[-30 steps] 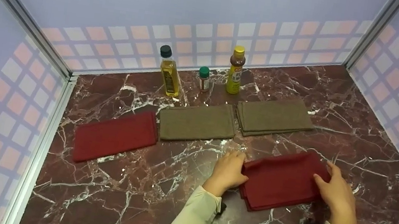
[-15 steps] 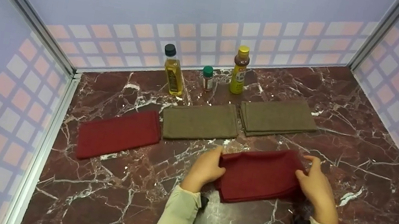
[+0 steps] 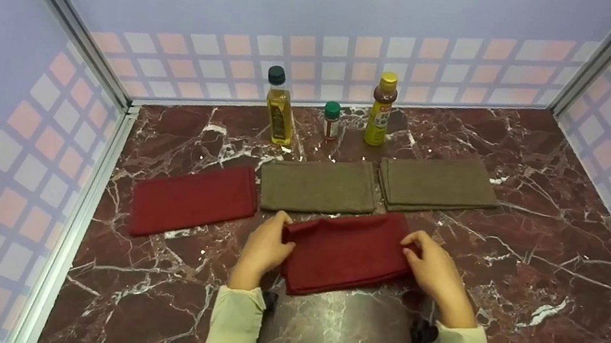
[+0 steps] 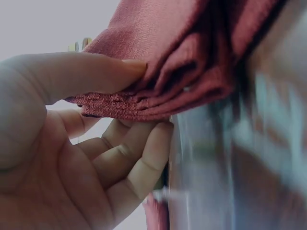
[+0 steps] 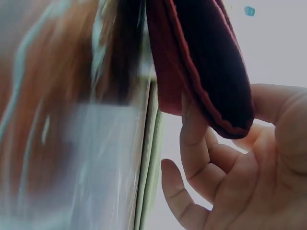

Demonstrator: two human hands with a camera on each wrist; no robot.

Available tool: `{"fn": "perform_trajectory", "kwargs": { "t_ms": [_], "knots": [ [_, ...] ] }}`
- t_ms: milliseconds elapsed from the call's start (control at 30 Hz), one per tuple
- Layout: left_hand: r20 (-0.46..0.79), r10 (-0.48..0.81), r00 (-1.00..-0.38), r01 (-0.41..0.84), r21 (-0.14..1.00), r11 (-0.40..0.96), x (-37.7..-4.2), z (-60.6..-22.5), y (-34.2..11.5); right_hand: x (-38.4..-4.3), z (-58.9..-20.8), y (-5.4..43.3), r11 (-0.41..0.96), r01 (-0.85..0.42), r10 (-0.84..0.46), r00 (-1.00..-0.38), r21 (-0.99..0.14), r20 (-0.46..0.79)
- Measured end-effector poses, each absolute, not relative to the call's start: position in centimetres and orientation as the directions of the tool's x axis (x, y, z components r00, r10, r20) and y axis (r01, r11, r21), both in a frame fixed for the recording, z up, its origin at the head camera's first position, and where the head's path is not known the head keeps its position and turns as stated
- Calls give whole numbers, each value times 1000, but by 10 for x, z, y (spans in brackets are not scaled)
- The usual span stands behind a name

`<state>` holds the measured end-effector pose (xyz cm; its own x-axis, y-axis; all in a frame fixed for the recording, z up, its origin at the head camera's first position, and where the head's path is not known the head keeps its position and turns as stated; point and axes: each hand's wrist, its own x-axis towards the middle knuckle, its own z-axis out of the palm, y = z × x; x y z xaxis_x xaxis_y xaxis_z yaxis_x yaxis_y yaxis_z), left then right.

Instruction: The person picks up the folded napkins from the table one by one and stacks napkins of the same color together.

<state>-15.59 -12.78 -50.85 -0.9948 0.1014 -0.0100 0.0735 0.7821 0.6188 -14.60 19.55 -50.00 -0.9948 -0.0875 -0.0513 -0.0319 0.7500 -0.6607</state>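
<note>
The left hand (image 3: 265, 243) pinches the left end of the folded red cloth (image 3: 351, 250), thumb over the stacked layers and fingers beneath. The right hand (image 3: 435, 267) grips the right end lightly between thumb and fingers, the little finger standing free. The cloth spans the two hands, in front of the left olive cloth (image 3: 318, 186). To handle it well, I'd keep both ends level and gently taut: the far edge is rumpled towards the left, and the fold gapes at the right end, so a loose pinch could let layers slip. That far edge lies very close to the olive cloth; whether they touch is unclear. The second red cloth (image 3: 194, 200) limits leftward movement; the marbled desk (image 3: 556, 260) offers more room to the right and near side.
</note>
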Motion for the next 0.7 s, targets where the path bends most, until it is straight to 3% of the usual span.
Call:
{"fn": "perform_trajectory", "kwargs": {
  "t_ms": [700],
  "knots": [
    [-5,-186,-982,-149,626,766,-134,-504,-243,-170,-509,76,684,-252,-301,-952,-685,49]
  ]
}}
